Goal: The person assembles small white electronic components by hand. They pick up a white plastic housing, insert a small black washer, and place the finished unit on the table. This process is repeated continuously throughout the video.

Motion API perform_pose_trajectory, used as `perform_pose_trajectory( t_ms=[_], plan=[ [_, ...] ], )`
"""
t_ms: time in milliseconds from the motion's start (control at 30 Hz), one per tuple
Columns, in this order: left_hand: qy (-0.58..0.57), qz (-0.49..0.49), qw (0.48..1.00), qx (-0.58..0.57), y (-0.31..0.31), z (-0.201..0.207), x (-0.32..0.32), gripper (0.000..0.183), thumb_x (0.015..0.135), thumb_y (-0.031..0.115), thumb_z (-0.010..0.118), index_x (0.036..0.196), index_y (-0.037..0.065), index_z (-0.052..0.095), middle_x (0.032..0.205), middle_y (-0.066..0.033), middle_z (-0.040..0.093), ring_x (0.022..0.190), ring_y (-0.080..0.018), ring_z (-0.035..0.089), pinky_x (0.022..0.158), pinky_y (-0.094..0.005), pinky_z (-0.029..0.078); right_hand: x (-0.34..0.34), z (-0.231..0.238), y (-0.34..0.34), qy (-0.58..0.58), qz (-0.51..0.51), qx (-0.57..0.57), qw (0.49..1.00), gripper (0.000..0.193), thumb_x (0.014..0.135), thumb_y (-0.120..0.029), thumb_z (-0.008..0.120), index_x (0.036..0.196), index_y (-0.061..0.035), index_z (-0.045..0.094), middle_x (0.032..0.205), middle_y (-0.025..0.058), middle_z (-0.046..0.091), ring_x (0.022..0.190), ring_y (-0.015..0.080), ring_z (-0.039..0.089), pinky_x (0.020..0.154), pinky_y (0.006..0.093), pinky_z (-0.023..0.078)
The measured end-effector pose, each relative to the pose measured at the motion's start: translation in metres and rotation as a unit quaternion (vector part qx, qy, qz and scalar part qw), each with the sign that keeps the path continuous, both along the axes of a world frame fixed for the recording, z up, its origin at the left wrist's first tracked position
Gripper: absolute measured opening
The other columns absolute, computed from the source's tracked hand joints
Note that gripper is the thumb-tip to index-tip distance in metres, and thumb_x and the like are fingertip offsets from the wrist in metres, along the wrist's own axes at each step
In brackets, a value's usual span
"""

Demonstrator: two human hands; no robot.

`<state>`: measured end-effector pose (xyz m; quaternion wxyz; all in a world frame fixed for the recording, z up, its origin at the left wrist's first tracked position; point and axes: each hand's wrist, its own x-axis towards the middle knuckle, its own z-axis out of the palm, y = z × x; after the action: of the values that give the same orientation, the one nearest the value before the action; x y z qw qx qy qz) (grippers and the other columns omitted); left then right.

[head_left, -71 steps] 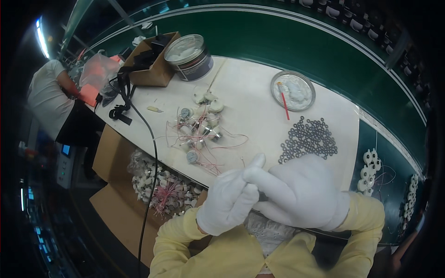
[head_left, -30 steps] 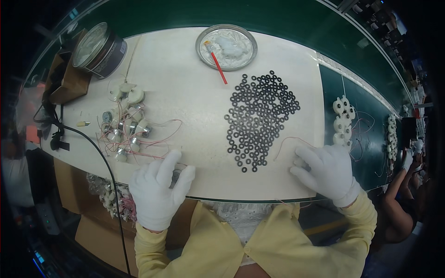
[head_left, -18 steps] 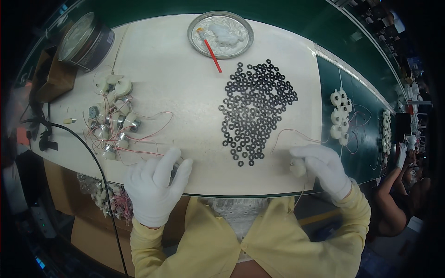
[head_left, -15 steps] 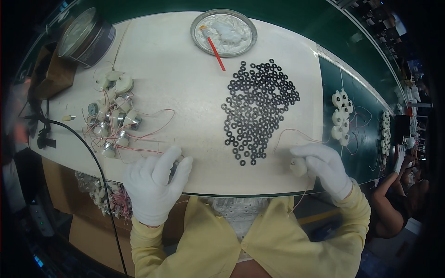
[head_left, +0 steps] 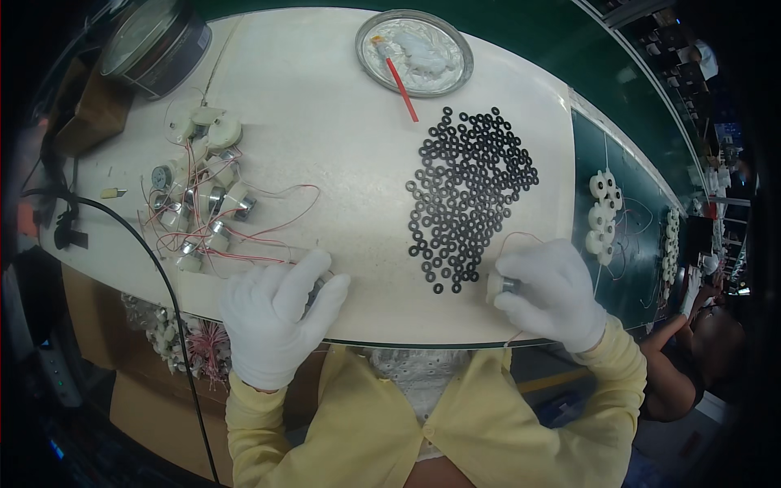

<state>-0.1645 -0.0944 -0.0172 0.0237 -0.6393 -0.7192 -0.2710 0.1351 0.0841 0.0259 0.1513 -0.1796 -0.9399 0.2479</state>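
Both my hands wear white gloves. My left hand rests at the table's near edge, closed round a small motor that mostly hides behind the thumb and fingers. Across from it, my right hand pinches another small motor with a whitish plastic end and a metallic body. A thin red wire loops above that hand, and part of a wire shows below it. Many black rings lie spread flat just beyond my right hand. Past my left hand sits a heap of small motors with tangled red and white wires.
A round metal tray with white paste and a red-handled brush is at the back. Ringed white motors stand on the green surface at right. A large tin, a black cable and a small yellowish knife are at left.
My right hand has moved slightly left and turned, bringing its motor's metal body into view. My left hand keeps its grip. The whole view has shifted a little.
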Motion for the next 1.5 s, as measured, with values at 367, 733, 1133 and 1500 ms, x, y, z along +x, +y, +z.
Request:
perform_pose_trajectory(
  t_ms=[367, 733, 1133, 1500],
  plan=[
    [-0.007, -0.009, 1.0, 0.01, -0.002, -0.007, -0.003, 0.032, 0.084, 0.027, 0.085, 0.11, 0.015, 0.072, 0.072, 0.0007, 0.053, 0.063, -0.022, 0.051, 0.061, -0.0386, 0.037, -0.018, 0.003, -0.011, -0.071, 0.026, 0.16, 0.984, 0.031, 0.081, -0.03, 0.084, 0.106, -0.0156, 0.072, 0.083, -0.0039, 0.061, 0.074, 0.018, 0.056, 0.068, 0.0353, 0.042],
    [-0.007, -0.018, 1.0, 0.006, -0.001, -0.008, -0.005, 0.033, 0.082, 0.027, 0.086, 0.11, 0.015, 0.073, 0.072, 0.0011, 0.054, 0.063, -0.0215, 0.053, 0.061, -0.0387, 0.038, -0.002, 0.011, -0.028, -0.111, 0.004, 0.184, 0.977, 0.02, 0.087, -0.028, 0.078, 0.101, -0.0151, 0.071, 0.082, -0.0032, 0.062, 0.069, 0.019, 0.059, 0.066, 0.0359, 0.044],
    [-0.005, -0.009, 1.0, 0.025, -0.002, -0.01, -0.003, 0.028, 0.084, 0.022, 0.084, 0.109, 0.014, 0.075, 0.069, 0.002, 0.051, 0.06, -0.0212, 0.049, 0.061, -0.0387, 0.037, 0.049, 0.001, -0.015, -0.21, -0.228, 0.236, 0.921, 0.01, 0.092, -0.021, 0.076, 0.094, -0.013, 0.07, 0.075, 0.0024, 0.066, 0.061, 0.0218, 0.064, 0.056, 0.0362, 0.045],
    [-0.027, -0.026, 0.999, 0.016, -0.001, -0.011, -0.005, 0.021, 0.088, 0.016, 0.079, 0.108, 0.009, 0.075, 0.07, -0.0018, 0.054, 0.06, -0.0235, 0.049, 0.06, -0.0407, 0.036, 0.039, 0.015, -0.03, -0.206, -0.208, 0.156, 0.943, 0.038, 0.087, -0.041, 0.078, 0.112, -0.0147, 0.067, 0.067, 0.001, 0.058, 0.057, 0.0224, 0.061, 0.056, 0.0364, 0.043]
  ],
)
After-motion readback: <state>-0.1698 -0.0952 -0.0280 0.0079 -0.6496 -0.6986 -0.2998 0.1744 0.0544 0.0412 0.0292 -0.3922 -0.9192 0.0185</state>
